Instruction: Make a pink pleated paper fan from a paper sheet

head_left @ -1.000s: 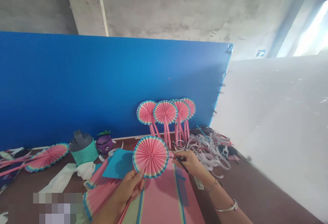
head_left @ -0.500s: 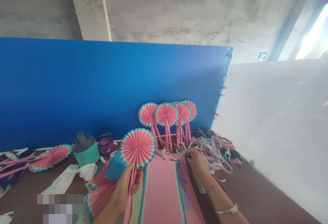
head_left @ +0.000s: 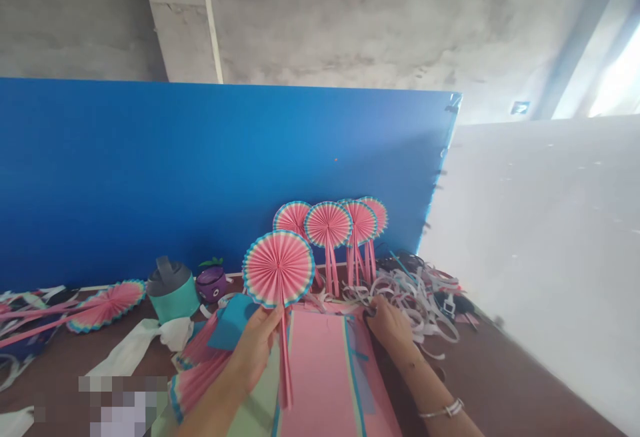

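Note:
My left hand (head_left: pixel 257 340) is closed around the neck of a round pleated paper fan (head_left: pixel 279 269), pink with a cream and blue rim. The fan faces me upright, its pink folded handle strips hanging below my fingers. My right hand (head_left: pixel 389 322) is closed at the far right edge of the pink paper sheets (head_left: pixel 320 370); a dark bit shows at its fingers, too small to name. Several finished pink fans (head_left: pixel 327 223) lean against the blue panel behind. Folded pink paper (head_left: pixel 203 380) lies left of the sheets, under my left forearm.
A tangle of white strips (head_left: pixel 425 297) lies right of my right hand. At the left stand a teal cup with a grey lid (head_left: pixel 173 293) and a purple pot (head_left: pixel 211 282). Another fan (head_left: pixel 107 307) and white tissue (head_left: pixel 133 350) lie nearby. A blue panel (head_left: pixel 175 170) closes the back.
My left hand has raised the fan and shifted it right, in front of the leaning fans; its handle strips now hang free below the hand. My right hand has hardly moved.

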The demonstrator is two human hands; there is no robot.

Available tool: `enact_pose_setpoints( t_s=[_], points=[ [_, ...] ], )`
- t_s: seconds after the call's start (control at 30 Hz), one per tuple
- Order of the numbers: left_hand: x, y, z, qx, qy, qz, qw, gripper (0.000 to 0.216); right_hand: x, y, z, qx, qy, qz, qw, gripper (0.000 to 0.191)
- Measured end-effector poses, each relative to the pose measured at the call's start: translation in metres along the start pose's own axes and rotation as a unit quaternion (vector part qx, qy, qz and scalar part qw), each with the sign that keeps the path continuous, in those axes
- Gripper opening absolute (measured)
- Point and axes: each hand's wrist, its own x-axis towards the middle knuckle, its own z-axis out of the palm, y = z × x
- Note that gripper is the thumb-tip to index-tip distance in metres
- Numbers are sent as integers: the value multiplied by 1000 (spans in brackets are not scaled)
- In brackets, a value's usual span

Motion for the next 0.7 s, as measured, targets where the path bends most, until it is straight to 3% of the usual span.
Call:
enact_pose_setpoints(
  t_s=[0.13, 0.43, 0.7],
  points=[
    [29, 13, 12, 82, 38, 22, 996, 46, 5, 6, 0, 35, -33, 4, 999, 22],
    [131, 22, 53, 72, 36, 93, 992, 43, 7, 11, 3, 71, -59, -45, 995, 34],
    [161, -3, 63, 74, 69, 96, 990, 39, 9, 15, 9, 85, -84, -45, 992, 37]
  ],
)
